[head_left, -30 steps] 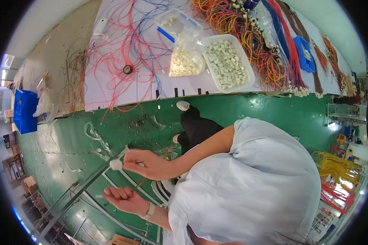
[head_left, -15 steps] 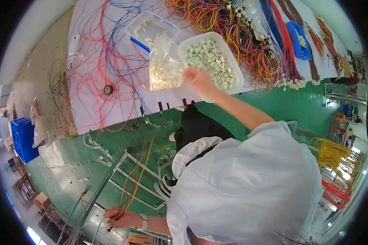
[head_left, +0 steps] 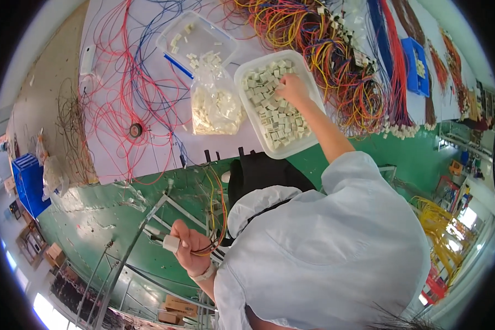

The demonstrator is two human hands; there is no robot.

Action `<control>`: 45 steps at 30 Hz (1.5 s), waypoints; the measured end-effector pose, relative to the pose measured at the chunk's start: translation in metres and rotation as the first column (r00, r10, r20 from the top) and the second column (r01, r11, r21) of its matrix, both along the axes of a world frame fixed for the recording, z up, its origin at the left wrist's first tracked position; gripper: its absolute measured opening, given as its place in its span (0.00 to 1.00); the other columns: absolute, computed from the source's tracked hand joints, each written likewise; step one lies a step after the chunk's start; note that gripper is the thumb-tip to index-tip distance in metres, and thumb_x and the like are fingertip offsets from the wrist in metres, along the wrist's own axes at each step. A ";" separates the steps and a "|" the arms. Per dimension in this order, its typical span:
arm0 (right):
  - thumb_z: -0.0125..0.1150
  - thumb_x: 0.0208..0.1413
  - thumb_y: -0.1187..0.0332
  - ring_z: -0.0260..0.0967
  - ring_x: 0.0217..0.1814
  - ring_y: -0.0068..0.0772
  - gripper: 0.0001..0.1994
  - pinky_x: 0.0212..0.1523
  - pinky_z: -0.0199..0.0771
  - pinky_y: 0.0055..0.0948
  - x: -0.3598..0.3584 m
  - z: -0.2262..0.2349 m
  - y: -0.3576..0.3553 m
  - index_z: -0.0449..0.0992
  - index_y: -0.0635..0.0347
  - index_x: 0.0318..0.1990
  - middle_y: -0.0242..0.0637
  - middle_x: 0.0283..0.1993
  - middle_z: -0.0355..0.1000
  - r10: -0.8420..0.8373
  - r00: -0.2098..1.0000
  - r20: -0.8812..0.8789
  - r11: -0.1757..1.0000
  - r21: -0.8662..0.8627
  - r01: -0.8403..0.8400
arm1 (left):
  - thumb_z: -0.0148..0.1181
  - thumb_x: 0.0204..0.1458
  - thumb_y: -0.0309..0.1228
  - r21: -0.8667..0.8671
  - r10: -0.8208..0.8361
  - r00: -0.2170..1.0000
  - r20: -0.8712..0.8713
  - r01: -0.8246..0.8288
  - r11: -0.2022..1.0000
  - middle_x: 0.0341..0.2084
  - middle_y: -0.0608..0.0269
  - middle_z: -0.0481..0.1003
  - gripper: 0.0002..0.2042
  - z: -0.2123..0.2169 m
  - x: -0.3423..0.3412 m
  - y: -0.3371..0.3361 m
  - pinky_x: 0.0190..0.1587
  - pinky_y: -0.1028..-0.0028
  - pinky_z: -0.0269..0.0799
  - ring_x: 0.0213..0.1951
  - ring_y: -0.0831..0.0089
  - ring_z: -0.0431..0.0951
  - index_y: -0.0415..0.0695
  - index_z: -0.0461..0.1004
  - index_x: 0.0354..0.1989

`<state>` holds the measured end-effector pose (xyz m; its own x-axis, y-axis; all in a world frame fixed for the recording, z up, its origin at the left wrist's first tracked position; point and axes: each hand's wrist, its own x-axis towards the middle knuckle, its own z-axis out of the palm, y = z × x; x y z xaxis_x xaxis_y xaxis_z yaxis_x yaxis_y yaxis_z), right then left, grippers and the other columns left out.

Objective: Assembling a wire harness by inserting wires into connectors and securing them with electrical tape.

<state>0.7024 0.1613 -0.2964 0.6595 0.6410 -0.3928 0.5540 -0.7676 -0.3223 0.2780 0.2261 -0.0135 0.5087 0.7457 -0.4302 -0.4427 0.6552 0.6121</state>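
Note:
My left hand (head_left: 192, 248) is closed around a wire harness, low over the floor by the metal frame. A white connector (head_left: 171, 243) sticks out at its fingers, and yellow, red and dark wires (head_left: 223, 212) loop up from the hand. At the table, my right hand (head_left: 294, 90) reaches into a white plastic tub (head_left: 278, 153) full of small white connector housings (head_left: 276, 118). Its fingers are pinched together among the housings; what sits between them is hidden. Left of the tub stands a clear plastic bag (head_left: 216, 107) of small cream pieces.
Behind the bag lies a clear container (head_left: 168, 36) with a blue edge. Red wires (head_left: 127, 82) and a black tape roll (head_left: 136, 130) cover the table's left; bundled harnesses (head_left: 335, 71) and a blue bin (head_left: 416, 66) lie right. A metal frame (head_left: 140, 234) stands below the table.
My right hand has moved from beside the bag into the tub's housings. My left hand has come up and to the right with the harness, and the white connector now shows.

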 end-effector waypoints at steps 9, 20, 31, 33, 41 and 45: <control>0.62 0.47 0.62 0.72 0.44 0.46 0.18 0.43 0.73 0.42 -0.006 0.033 0.194 0.73 0.57 0.46 0.44 0.41 0.74 0.229 0.958 0.173 0.747 0.600 -0.287 | 0.51 0.58 0.36 0.041 -0.045 0.999 -0.018 0.046 0.998 0.13 0.76 0.51 0.12 -0.009 -0.007 0.004 0.14 0.79 0.39 0.12 0.88 0.47 0.44 0.57 0.29; 0.56 0.49 0.67 0.70 0.46 0.48 0.12 0.40 0.75 0.44 -0.009 -0.056 0.350 0.73 0.59 0.42 0.46 0.43 0.70 0.385 0.685 0.618 0.659 0.335 -0.673 | 0.49 0.60 0.43 0.030 0.128 0.973 -0.191 -0.124 0.992 0.09 0.77 0.48 0.17 -0.012 -0.039 -0.011 0.13 0.78 0.37 0.10 0.87 0.43 0.44 0.57 0.26; 0.56 0.52 0.64 0.75 0.37 0.46 0.11 0.36 0.74 0.37 0.016 -0.024 0.351 0.79 0.62 0.36 0.46 0.34 0.76 0.385 0.818 0.427 0.733 0.398 -0.552 | 0.50 0.59 0.45 -0.003 0.287 0.937 -0.198 -0.293 0.956 0.10 0.77 0.49 0.18 -0.011 -0.065 -0.013 0.13 0.78 0.37 0.10 0.86 0.44 0.45 0.57 0.25; 0.62 0.51 0.59 0.75 0.30 0.33 0.14 0.31 0.71 0.28 0.006 0.058 0.335 0.78 0.63 0.35 0.38 0.26 0.76 0.286 0.937 0.198 0.681 0.646 -0.345 | 0.50 0.59 0.46 -0.022 0.331 0.915 -0.231 -0.345 0.938 0.12 0.77 0.49 0.18 -0.014 -0.064 -0.009 0.14 0.79 0.37 0.11 0.87 0.45 0.41 0.60 0.30; 0.71 0.42 0.74 0.74 0.36 0.31 0.12 0.35 0.74 0.26 -0.287 0.222 0.131 0.74 0.55 0.34 0.35 0.39 0.75 0.939 0.239 -0.247 0.325 0.863 -0.387 | 0.43 0.63 0.40 -0.321 0.102 0.941 -0.322 -0.209 0.924 0.16 0.78 0.52 0.15 -0.015 -0.061 0.001 0.16 0.84 0.42 0.16 0.88 0.50 0.39 0.67 0.43; 0.71 0.41 0.74 0.74 0.36 0.32 0.12 0.30 0.75 0.24 -0.340 0.209 0.106 0.72 0.56 0.32 0.38 0.40 0.74 0.912 0.135 -0.388 0.410 0.880 -0.238 | 0.46 0.63 0.36 -0.237 0.098 0.850 -0.518 -0.252 0.938 0.21 0.72 0.64 0.10 -0.018 -0.083 -0.020 0.18 0.85 0.50 0.20 0.86 0.59 0.42 0.67 0.43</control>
